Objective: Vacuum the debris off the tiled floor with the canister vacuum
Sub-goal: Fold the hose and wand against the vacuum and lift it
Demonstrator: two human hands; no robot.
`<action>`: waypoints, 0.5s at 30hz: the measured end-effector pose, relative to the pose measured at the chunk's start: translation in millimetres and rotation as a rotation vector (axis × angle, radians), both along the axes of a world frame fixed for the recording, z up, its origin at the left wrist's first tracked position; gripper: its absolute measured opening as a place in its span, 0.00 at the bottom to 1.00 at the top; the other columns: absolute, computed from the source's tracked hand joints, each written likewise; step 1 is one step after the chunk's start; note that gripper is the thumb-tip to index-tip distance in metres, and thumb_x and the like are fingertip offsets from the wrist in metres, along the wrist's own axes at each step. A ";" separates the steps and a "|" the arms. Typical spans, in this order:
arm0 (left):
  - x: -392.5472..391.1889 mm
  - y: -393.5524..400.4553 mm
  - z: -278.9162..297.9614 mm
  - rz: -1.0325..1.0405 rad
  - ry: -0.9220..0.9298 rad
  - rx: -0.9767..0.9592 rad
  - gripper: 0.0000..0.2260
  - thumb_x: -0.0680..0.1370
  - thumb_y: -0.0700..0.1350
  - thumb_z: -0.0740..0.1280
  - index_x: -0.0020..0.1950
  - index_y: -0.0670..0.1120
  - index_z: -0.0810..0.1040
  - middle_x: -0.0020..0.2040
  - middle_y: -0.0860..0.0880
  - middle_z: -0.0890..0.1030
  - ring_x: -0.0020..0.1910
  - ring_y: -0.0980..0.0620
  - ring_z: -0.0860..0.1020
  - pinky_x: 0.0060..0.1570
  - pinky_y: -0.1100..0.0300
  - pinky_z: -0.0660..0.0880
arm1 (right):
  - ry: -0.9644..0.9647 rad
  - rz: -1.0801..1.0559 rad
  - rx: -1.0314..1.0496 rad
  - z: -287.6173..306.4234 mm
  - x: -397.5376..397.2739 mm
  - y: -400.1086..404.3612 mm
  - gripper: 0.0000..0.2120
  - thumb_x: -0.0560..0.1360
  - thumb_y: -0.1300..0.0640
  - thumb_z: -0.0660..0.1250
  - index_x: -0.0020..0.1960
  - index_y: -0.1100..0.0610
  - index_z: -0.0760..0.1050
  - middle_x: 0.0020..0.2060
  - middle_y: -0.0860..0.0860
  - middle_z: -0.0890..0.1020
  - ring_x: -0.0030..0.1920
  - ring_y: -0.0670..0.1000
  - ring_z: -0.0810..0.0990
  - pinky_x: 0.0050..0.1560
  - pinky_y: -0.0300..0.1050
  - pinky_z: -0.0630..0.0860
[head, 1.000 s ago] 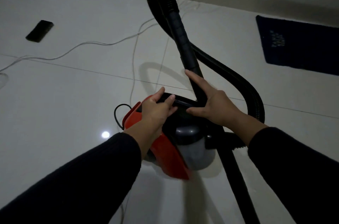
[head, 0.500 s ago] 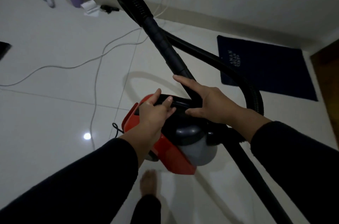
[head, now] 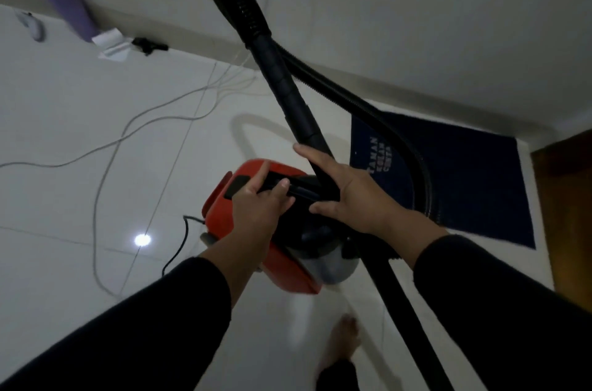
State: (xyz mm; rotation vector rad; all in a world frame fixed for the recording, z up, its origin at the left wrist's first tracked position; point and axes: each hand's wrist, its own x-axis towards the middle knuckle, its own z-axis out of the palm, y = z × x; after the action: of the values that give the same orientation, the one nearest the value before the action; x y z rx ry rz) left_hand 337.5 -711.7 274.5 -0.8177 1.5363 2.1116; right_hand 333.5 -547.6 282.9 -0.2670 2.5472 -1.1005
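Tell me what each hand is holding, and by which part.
Left hand grips the canister vacuum by its black top handle. Right hand holds the rigid black tube at its lower end.
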 end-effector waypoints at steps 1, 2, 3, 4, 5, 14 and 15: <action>-12.7 16.3 1.8 -0.004 0.010 -0.023 0.24 0.77 0.36 0.67 0.71 0.48 0.69 0.43 0.49 0.83 0.48 0.51 0.83 0.50 0.60 0.80 | -0.004 0.006 -0.012 2.7 -12.8 16.2 0.47 0.70 0.63 0.75 0.71 0.26 0.53 0.64 0.52 0.74 0.61 0.47 0.76 0.65 0.38 0.72; -24.8 32.5 2.7 0.008 0.026 -0.040 0.24 0.76 0.37 0.67 0.71 0.48 0.69 0.43 0.49 0.83 0.46 0.52 0.83 0.50 0.60 0.80 | -0.011 0.029 -0.031 4.3 -26.6 31.7 0.47 0.71 0.63 0.74 0.70 0.25 0.53 0.63 0.51 0.74 0.61 0.47 0.76 0.64 0.37 0.72; -37.5 51.7 1.4 0.021 0.024 -0.050 0.24 0.76 0.36 0.67 0.71 0.47 0.69 0.43 0.51 0.82 0.45 0.54 0.83 0.50 0.60 0.80 | -0.013 0.055 -0.040 4.3 -42.0 51.9 0.46 0.71 0.63 0.74 0.70 0.25 0.53 0.62 0.51 0.74 0.61 0.48 0.76 0.63 0.37 0.72; -46.9 70.5 2.9 0.018 0.007 -0.073 0.24 0.77 0.36 0.66 0.71 0.47 0.68 0.42 0.53 0.81 0.44 0.55 0.82 0.50 0.60 0.80 | -0.023 0.074 -0.027 5.0 -54.2 69.7 0.46 0.72 0.63 0.73 0.70 0.25 0.53 0.61 0.51 0.74 0.60 0.48 0.76 0.62 0.39 0.73; -55.9 86.5 6.1 0.022 -0.002 -0.088 0.23 0.77 0.36 0.66 0.71 0.47 0.68 0.41 0.55 0.80 0.43 0.56 0.82 0.50 0.61 0.80 | -0.029 0.092 -0.018 4.4 -66.5 85.1 0.46 0.72 0.63 0.73 0.70 0.25 0.52 0.60 0.52 0.75 0.59 0.49 0.77 0.62 0.42 0.74; -157.8 181.1 -33.3 0.184 -0.067 -0.059 0.25 0.77 0.38 0.66 0.73 0.48 0.66 0.29 0.58 0.82 0.33 0.62 0.82 0.52 0.59 0.80 | 0.003 0.344 0.107 -25.1 -199.3 171.4 0.53 0.73 0.60 0.73 0.66 0.20 0.36 0.55 0.58 0.77 0.52 0.54 0.78 0.58 0.51 0.76; -169.0 188.3 -41.1 0.216 -0.069 -0.038 0.25 0.78 0.38 0.66 0.73 0.48 0.65 0.28 0.60 0.82 0.36 0.60 0.83 0.53 0.57 0.79 | -0.006 0.360 0.120 -32.4 -211.9 177.9 0.53 0.73 0.59 0.73 0.66 0.20 0.35 0.56 0.58 0.76 0.52 0.54 0.77 0.59 0.51 0.75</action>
State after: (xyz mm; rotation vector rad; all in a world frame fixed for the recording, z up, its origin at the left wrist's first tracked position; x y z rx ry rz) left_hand 168.4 -523.4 233.3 -1.1023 1.5157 2.1826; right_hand 121.6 -369.8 250.5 -0.6579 2.4202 -0.8076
